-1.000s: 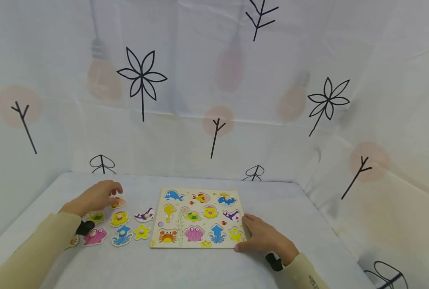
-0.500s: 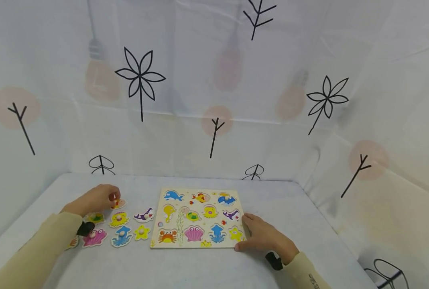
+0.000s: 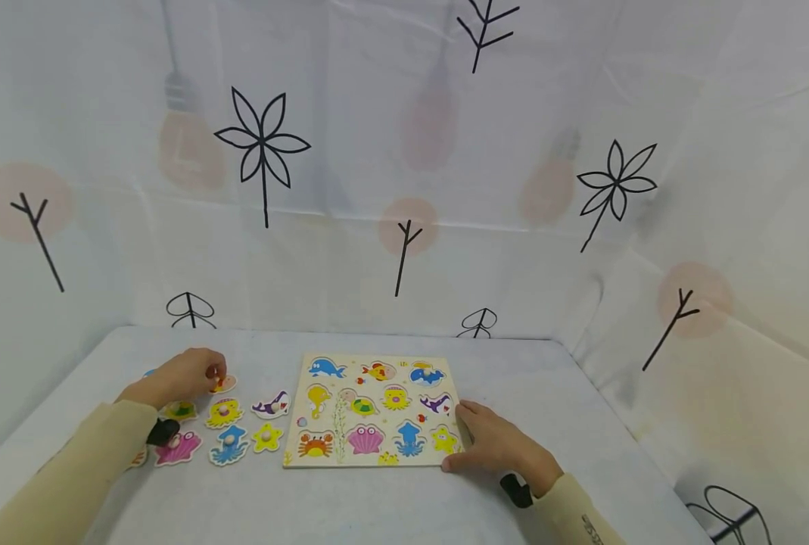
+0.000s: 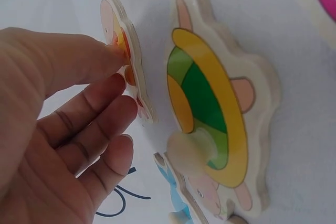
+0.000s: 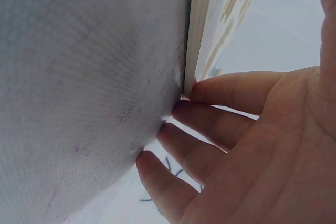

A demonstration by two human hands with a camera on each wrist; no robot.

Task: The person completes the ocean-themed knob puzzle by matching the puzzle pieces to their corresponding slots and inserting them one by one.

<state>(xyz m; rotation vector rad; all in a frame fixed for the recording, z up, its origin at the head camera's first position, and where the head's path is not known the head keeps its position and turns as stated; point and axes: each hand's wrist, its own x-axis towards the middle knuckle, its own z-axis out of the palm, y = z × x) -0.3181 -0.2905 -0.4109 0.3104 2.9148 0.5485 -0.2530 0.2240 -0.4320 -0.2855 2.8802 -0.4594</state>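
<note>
My left hand (image 3: 175,377) pinches at a red and yellow fish puzzle piece (image 3: 226,384), the far one in a group of loose pieces at the left. In the left wrist view, its thumb and forefinger meet at the middle of the fish, hiding its knob. Right beside them lies a green and yellow turtle piece (image 4: 207,103) with a round knob. My right hand (image 3: 502,446) rests against the right edge of the wooden puzzle board (image 3: 370,463), thumb at the near corner. The right wrist view shows its fingers (image 5: 231,90) stretched out, fingertips at the board's edge and the tabletop.
Around the left hand lie an octopus piece (image 3: 225,413), a pink shell (image 3: 178,449), a blue squid (image 3: 229,446), a yellow starfish (image 3: 266,437) and a purple whale (image 3: 271,406). The left wrist partly covers an orange piece (image 3: 138,457). Patterned white cloth (image 3: 350,265) hangs behind the table.
My left hand has come down onto the fish piece, and its fingers have closed together there. The right hand and the board have stayed in place.
</note>
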